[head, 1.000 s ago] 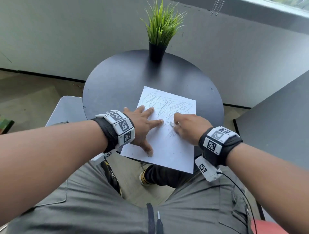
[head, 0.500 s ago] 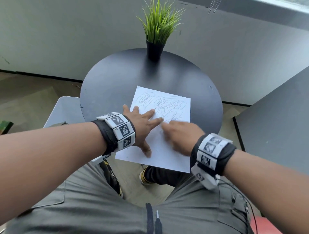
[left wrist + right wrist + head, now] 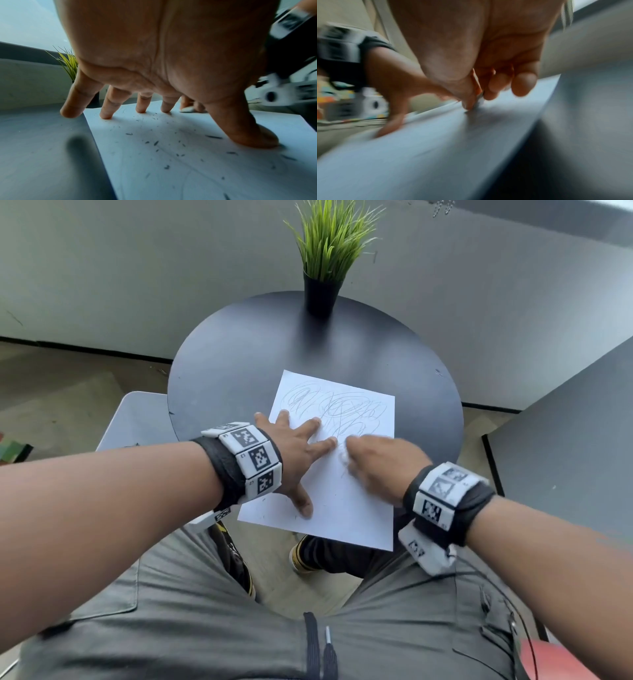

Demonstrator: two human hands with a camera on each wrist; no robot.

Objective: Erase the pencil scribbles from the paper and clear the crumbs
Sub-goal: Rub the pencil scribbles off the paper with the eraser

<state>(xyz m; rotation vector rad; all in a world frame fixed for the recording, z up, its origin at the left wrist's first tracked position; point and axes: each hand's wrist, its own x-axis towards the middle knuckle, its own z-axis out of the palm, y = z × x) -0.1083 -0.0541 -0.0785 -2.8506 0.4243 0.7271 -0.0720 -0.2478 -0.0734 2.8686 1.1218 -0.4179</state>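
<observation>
Most of the grey pencil scribbles [image 3: 337,409] lie on the far half of the white paper sheet [image 3: 342,508], just beyond both your hands, on the round black table [image 3: 239,354]. Your left hand [image 3: 294,453] presses flat with fingers spread, pinning the sheet's left side. Your right hand [image 3: 376,463], nearer the scribbles, pinches a small white eraser [image 3: 187,109] against the paper. Dark eraser crumbs [image 3: 156,142] litter the near half under your left palm.
</observation>
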